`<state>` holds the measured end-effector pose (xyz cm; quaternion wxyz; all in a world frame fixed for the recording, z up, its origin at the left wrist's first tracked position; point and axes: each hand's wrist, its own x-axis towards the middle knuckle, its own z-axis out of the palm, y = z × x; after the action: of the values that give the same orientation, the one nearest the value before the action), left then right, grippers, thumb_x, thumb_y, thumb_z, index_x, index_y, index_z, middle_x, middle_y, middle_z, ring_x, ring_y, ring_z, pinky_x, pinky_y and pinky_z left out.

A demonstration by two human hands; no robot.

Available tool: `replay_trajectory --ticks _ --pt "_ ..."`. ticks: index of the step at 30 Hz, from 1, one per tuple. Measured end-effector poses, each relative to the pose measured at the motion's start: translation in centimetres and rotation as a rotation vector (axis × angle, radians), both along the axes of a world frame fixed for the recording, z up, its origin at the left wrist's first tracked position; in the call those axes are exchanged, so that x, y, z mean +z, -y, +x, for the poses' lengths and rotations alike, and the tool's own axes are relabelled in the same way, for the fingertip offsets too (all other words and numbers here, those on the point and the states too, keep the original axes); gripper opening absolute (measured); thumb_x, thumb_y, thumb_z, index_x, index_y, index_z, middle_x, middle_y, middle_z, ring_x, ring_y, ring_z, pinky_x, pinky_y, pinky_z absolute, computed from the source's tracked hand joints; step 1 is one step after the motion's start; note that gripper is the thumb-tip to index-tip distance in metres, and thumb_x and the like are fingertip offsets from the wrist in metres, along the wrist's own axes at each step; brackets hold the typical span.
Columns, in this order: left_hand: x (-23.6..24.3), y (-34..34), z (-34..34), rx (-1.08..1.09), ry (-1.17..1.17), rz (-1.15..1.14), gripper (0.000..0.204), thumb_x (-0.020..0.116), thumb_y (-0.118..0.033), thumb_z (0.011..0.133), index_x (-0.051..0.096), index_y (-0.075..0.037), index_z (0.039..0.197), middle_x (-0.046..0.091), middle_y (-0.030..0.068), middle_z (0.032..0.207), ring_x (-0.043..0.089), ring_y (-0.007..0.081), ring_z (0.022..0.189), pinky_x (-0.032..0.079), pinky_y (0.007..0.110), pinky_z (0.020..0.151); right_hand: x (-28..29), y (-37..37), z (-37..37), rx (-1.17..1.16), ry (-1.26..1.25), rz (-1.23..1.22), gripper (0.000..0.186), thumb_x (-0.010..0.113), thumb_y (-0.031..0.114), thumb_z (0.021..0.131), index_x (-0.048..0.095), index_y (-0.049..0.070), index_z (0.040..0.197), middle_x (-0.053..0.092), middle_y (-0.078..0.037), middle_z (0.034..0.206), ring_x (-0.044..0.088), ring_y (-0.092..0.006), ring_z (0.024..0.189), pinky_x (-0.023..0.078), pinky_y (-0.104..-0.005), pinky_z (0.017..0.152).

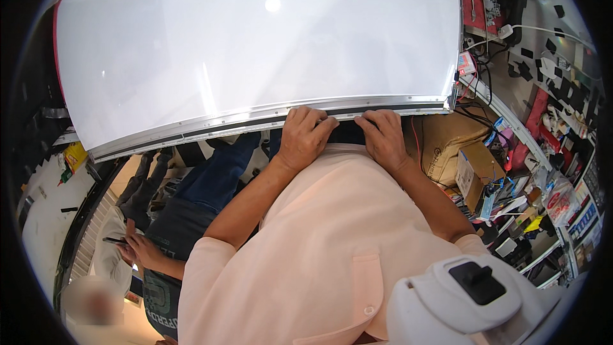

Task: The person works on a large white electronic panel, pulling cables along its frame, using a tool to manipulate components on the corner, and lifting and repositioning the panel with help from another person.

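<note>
Both hands press flat on the near edge of the panel: left hand (305, 135) w/ fingers curled over the dark strip (255, 124) along the metal frame (211, 122), right hand (385, 134) just beside it, fingers spread on the same edge nr the panel's right corner. Neither wraps anything fully; palms down, fingertips hooked on the rim. Can't tell if thumbs pinch from under, as they're hidden.

Panel (255, 38) is a big white glowing sheet, filling the top of view, near edge at the person's chest, right corner by a tangle of cables (476, 92). What carries it isn't visible, so can't say how well it's supported.

Risks, as I judge them:
- Hands sit close together, right of centre. Left half of the near edge has no hold, so a push or lift could twist or tip the sheet that side.
- Fingertips on the strip only. If it's loose it may peel or slide, and the grip goes w/ it.
- Frame edge looks thin; hard pressure could pinch or cut fingers.
- Cables at the right corner could snag if the panel shifts right, dragging the small box (466, 64) there.
- Cardboard box (476, 169) and clutter sit below the right corner, and another person (143, 252) sits low at left holding a phone (115, 240), under the left end. A slip would drop the sheet toward them.
</note>
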<state>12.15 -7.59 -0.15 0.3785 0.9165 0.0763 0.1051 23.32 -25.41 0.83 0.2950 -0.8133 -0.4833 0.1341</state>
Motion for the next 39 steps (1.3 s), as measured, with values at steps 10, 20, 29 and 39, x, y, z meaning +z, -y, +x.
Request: replay_trajectory --ticks 10,20,29,39 --pt "-0.3 -0.3 -0.1 -0.047 -0.011 0.020 0.017 0.064 -0.004 0.069 0.063 -0.009 0.085 0.055 0.0024 0.078 0.052 0.0194 0.073 0.039 0.033 0.064 0.2 -0.5 0.2 0.006 -0.017 -0.076 0.032 0.060 -0.004 0.067 0.062 0.005 0.098 0.057 -0.007 0.093 0.053 -0.0243 0.085 0.041 -0.0375 0.074" --pt "0.2 -0.2 0.2 -0.041 -0.046 -0.002 0.020 0.073 -0.011 0.070 0.064 -0.009 0.088 0.055 0.0030 0.080 0.052 0.0200 0.072 0.038 0.034 0.063 0.5 -1.2 0.2 0.052 0.008 -0.145 0.033 0.062 0.002 0.069 0.064 0.011 0.101 0.057 -0.005 0.092 0.052 -0.0235 0.085 0.040 -0.0369 0.073" --pt "1.7 -3.3 -4.0 0.201 -0.090 0.060 0.035 0.079 -0.015 0.067 0.061 -0.007 0.096 0.059 0.0080 0.092 0.055 0.0247 0.081 0.041 0.036 0.070 0.6 -2.5 -0.4 0.037 -0.007 -0.040 0.025 0.064 0.004 0.071 0.065 0.010 0.095 0.057 -0.003 0.088 0.052 -0.0221 0.083 0.040 -0.0368 0.071" --pt "0.6 -3.3 -5.1 0.232 -0.072 0.100 0.021 0.076 -0.010 0.068 0.063 -0.008 0.085 0.057 0.0044 0.084 0.053 0.0220 0.079 0.038 0.036 0.068 -0.5 -5.4 -1.1 0.223 -0.012 0.092 0.028 0.063 0.002 0.067 0.065 0.007 0.094 0.057 -0.004 0.087 0.053 -0.0217 0.080 0.041 -0.0354 0.071"
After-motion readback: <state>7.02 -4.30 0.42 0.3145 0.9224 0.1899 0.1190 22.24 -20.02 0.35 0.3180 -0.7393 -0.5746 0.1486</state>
